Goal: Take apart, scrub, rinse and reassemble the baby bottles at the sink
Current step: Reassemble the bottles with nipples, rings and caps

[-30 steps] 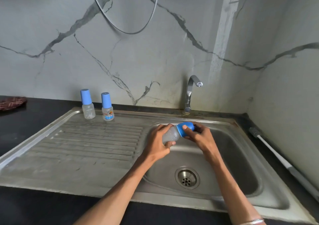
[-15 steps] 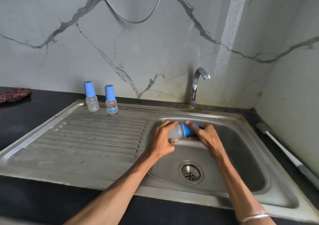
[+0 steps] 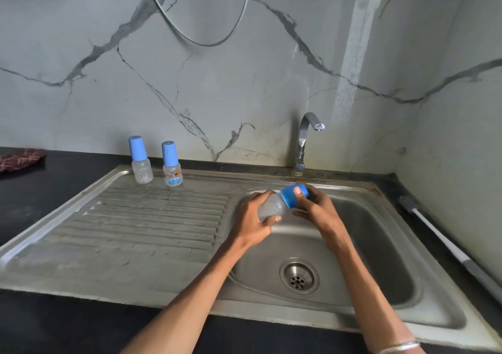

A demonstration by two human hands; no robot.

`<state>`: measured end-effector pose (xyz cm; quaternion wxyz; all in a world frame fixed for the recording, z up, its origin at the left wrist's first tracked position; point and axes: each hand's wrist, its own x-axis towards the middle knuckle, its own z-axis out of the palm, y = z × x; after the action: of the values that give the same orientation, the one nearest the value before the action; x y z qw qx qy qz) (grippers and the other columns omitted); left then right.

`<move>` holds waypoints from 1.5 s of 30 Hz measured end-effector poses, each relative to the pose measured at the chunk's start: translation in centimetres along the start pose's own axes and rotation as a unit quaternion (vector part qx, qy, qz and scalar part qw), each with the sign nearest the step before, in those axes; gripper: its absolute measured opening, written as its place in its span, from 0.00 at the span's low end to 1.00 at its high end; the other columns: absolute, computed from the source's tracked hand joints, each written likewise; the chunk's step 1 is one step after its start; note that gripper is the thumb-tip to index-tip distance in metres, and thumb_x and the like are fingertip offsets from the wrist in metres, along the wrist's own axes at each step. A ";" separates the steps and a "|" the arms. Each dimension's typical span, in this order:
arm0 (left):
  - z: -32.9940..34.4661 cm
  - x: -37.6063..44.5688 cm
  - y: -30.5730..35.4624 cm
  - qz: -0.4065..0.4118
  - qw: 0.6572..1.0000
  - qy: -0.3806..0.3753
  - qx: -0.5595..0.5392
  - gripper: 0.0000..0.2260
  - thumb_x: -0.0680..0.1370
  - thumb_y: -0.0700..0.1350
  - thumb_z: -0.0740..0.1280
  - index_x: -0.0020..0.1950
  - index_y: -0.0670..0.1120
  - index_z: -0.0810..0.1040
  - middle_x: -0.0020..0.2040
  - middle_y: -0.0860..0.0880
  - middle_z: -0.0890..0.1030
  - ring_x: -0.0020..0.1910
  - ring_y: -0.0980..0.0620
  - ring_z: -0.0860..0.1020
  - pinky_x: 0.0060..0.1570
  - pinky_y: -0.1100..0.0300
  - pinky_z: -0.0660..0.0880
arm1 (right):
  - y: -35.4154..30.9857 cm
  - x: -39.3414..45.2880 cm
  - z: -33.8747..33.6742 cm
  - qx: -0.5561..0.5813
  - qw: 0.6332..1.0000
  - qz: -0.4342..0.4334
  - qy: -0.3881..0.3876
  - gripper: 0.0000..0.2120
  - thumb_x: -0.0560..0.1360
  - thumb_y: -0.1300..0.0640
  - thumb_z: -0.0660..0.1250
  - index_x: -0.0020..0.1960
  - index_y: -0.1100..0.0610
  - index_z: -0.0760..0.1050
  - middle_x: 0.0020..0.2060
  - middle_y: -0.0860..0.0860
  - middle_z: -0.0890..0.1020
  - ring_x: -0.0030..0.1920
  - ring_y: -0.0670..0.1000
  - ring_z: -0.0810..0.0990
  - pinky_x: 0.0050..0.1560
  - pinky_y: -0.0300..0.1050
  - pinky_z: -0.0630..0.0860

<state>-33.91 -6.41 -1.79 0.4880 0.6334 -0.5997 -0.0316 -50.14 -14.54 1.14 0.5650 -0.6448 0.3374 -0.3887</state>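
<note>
Baby bottle (image 3: 272, 208): lying tilted over the sink basin (image 3: 380, 245), clear body to the left, blue cap (image 3: 292, 195) up to the right.
Left hand (image 3: 255, 219): wrapping its fingers round the clear body.
Right hand (image 3: 316, 211): gripping the blue cap, thumb lying across it.
Other bottles: plain bottle (image 3: 140, 160) and printed bottle (image 3: 171, 164) standing upright, capped, just beside each other at the back of the drainboard (image 3: 135, 223).
Tap (image 3: 305, 141): standing behind the basin.
Bottle brush (image 3: 445, 242): lying on the dark surface (image 3: 402, 187) right of the sink.
</note>
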 end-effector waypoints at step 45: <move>-1.9 -0.9 -0.8 -0.027 0.997 0.047 0.046 0.24 0.65 0.47 0.79 0.59 0.46 0.80 0.52 0.49 0.84 0.51 0.48 0.80 0.53 0.56 0.76 | -0.4 -0.8 4.1 -0.155 0.987 -0.038 0.033 0.21 0.71 0.39 0.74 0.55 0.53 0.81 0.40 0.49 0.86 0.41 0.45 0.86 0.48 0.43 0.79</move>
<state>-32.38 -4.75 -1.79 0.4852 0.6717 -0.5596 0.0130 -46.85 -11.89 1.21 0.4315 -0.7240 0.3873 -0.3737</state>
